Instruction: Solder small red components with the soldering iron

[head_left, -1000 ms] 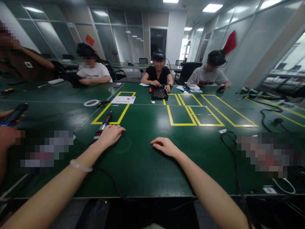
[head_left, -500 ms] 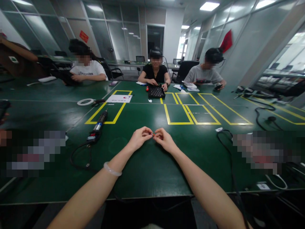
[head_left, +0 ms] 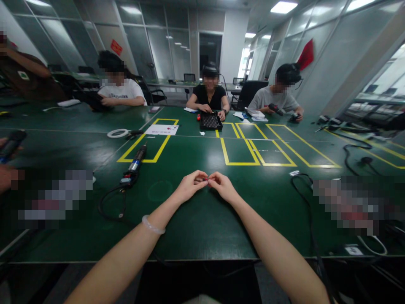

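Above the green table, my left hand and my right hand meet at the fingertips. Both are closed in a pinch around a small reddish piece. Most of that piece is hidden by the fingers, and its kind is too small to make out. A pale bracelet circles my left wrist. To the left of my hands lies an electric screwdriver, its cable looping toward me.
Yellow tape outlines mark the table beyond my hands. Across it, a person works at a black tray. A white sheet and a white cable coil lie at the left. A black cable runs down the right side.
My fingertips have come together, closing the small gap between my hands and covering more of the reddish piece. The person at the right has a dark tool showing in front of the chest.
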`<state>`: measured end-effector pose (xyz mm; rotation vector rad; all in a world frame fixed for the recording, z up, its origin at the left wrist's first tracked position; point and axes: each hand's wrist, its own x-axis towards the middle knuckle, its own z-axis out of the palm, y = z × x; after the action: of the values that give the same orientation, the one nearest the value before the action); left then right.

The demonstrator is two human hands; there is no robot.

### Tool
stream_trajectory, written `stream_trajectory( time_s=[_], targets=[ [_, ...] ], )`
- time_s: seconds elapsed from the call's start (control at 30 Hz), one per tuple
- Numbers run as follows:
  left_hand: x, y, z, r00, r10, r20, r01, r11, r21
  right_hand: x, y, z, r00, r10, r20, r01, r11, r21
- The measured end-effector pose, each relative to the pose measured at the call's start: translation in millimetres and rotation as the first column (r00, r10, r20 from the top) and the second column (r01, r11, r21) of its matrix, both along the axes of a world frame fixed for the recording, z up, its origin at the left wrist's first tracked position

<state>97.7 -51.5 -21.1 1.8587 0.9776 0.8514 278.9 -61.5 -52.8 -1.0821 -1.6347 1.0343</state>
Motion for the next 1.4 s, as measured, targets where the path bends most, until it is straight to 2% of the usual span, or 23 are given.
stream_trajectory(
  time_s=[0.13, 0.4, 0.6, 0.97, 1.4],
  targets=[
    [0.9, -4.3, 2.9, 0.999, -0.007, -0.05, 0.011, 0.997, 0.082, 0.6, 2.7, -3.3, 1.0, -0.01, -0.007, 0.01, 1.0, -0.007],
    [-4.8, 0.0, -0.3, 0.997, 0.02, -0.078, -0.016, 0.998, 0.06, -1.1, -1.0, -0.7, 0.993, 0.068, -0.101, -0.069, 0.998, -0.007],
    [-3.2, -3.0, 2.0, 1.0, -0.022, -0.001, 0.022, 1.0, 0.019, 0.1, -1.2, 2.7, 0.994, 0.034, -0.102, -0.036, 0.999, -0.015],
    [-5.8, -0.4, -1.4, 0.994, 0.026, -0.102, -0.015, 0.995, 0.101, -2.0, -3.4, 3.0, 0.993, 0.043, -0.109, -0.044, 0.999, -0.007],
    [-5.3, -4.0, 4.3, 0.992, 0.022, -0.123, -0.011, 0.996, 0.09, -1.5, -2.3, 1.5, 0.994, 0.045, -0.103, -0.046, 0.999, -0.009]
  ],
)
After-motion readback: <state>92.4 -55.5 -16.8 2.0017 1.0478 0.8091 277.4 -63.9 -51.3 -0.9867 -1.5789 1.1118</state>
